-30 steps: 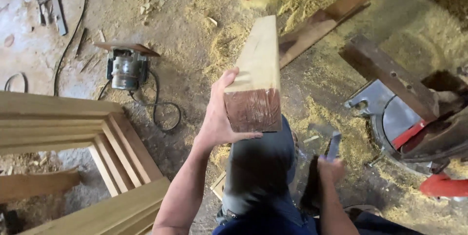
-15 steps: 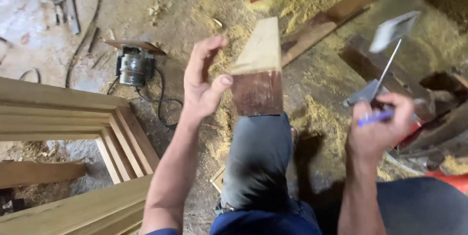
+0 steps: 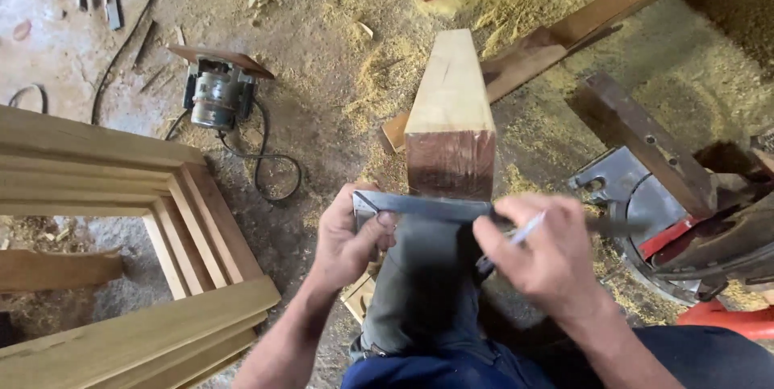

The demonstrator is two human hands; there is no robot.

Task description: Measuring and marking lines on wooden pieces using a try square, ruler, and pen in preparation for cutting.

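Two hands at the near end of a wooden beam [image 3: 450, 107] propped on a grey-trousered knee [image 3: 415, 284], far end down on the sawdust-strewn floor [image 3: 339, 74]: left hand [image 3: 348, 240] with fingers curled, thumb pressing the corner of a metal square [image 3: 423, 206] laid flat across the beam's reddish end face; right hand [image 3: 547, 256] closed in a pinch around a pen [image 3: 516, 240], tip near the square's blade. Beside the knee, toward the left floor edge, a pale wooden frame [image 3: 121, 195] and a corded router [image 3: 216, 95]; at the right edge, a circular saw [image 3: 653, 228] with red trim.
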